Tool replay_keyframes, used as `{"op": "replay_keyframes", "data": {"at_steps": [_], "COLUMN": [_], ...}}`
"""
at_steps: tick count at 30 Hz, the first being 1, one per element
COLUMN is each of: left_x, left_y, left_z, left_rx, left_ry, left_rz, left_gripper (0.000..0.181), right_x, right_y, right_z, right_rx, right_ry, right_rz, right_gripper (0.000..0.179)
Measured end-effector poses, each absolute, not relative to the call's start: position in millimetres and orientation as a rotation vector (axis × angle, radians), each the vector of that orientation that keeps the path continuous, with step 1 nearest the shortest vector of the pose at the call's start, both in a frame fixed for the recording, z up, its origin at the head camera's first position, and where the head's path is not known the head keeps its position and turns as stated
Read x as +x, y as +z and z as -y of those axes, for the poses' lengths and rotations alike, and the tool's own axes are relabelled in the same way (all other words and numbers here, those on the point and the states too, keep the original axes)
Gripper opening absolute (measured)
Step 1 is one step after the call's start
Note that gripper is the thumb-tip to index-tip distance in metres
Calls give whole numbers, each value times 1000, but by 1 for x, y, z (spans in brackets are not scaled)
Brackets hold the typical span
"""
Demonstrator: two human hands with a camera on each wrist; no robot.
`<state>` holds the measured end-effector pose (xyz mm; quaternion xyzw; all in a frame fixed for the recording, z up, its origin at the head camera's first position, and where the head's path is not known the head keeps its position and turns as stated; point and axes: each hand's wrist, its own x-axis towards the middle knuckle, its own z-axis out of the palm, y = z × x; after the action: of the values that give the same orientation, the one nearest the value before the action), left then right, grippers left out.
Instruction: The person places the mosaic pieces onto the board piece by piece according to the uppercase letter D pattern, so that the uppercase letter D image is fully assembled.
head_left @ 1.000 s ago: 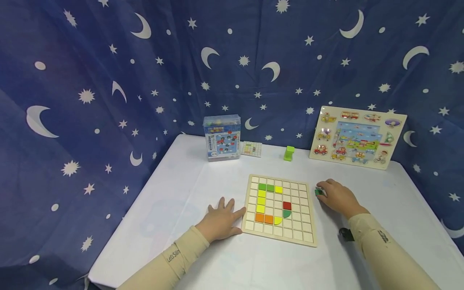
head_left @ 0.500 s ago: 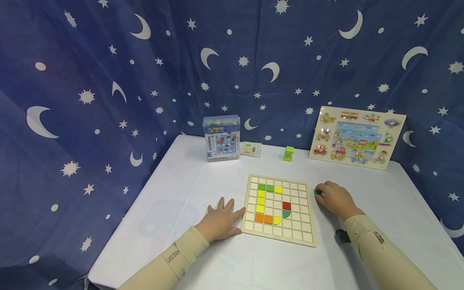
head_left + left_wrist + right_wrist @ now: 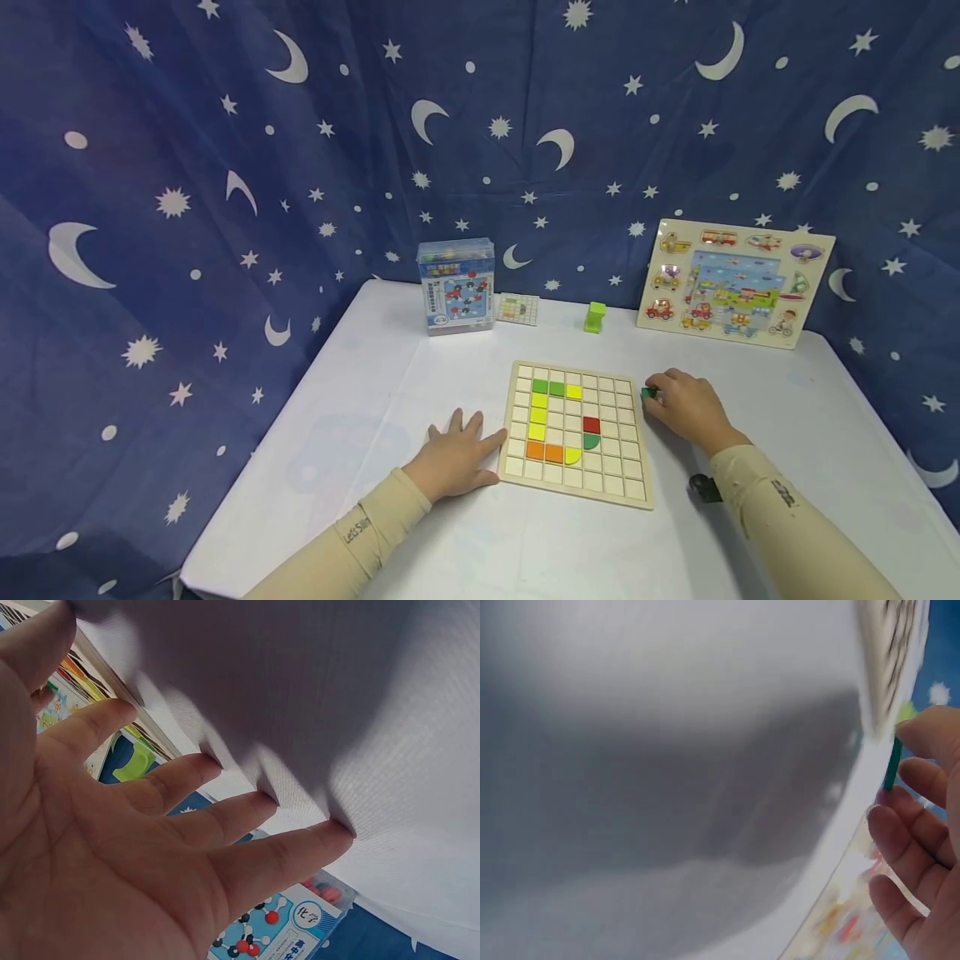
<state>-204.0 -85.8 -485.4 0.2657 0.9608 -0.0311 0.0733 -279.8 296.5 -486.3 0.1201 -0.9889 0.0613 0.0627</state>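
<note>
A square wooden grid board (image 3: pixel 634 468) lies on the white table. Green, yellow, orange and red tiles on it form a broken loop, with a yellow rounded tile (image 3: pixel 572 456) and a green rounded tile (image 3: pixel 591 442) at the lower right. My left hand (image 3: pixel 453 460) rests on the tablecloth with fingers spread, index finger and thumb at the board's left edge. Just off the board's right edge, my right hand (image 3: pixel 692 412) pinches a small dark green tile (image 3: pixel 892 763) between thumb and fingers. Its exact shape is partly hidden by the fingers.
Behind the board stand a clear plastic box (image 3: pixel 457 287), a small patterned grid card (image 3: pixel 518 309) and a light green block stand (image 3: pixel 594 317). A vehicle picture puzzle (image 3: pixel 737 283) leans at the back right. A black object (image 3: pixel 705 488) sits beside my right forearm.
My right hand has moved a little left toward the board, carrying the green tile. The left hand stays in place, and the tiles on the board look the same.
</note>
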Motion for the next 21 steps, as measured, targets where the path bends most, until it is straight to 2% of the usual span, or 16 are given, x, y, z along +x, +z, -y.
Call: {"op": "replay_keyframes", "data": {"at_steps": [10, 21], "left_x": [-204, -204], "left_y": [-485, -487], "left_z": [87, 87], "left_rx": [781, 778], "left_ry": [-61, -66], "left_rz": [-2880, -2883], "left_gripper": [69, 69], "right_x": [-269, -270], "right_y": [-485, -494], "right_z": [-234, -227], "right_rx": [674, 707], "right_ry": [198, 167], "right_rz": [2918, 2914], "right_gripper": [25, 20]}}
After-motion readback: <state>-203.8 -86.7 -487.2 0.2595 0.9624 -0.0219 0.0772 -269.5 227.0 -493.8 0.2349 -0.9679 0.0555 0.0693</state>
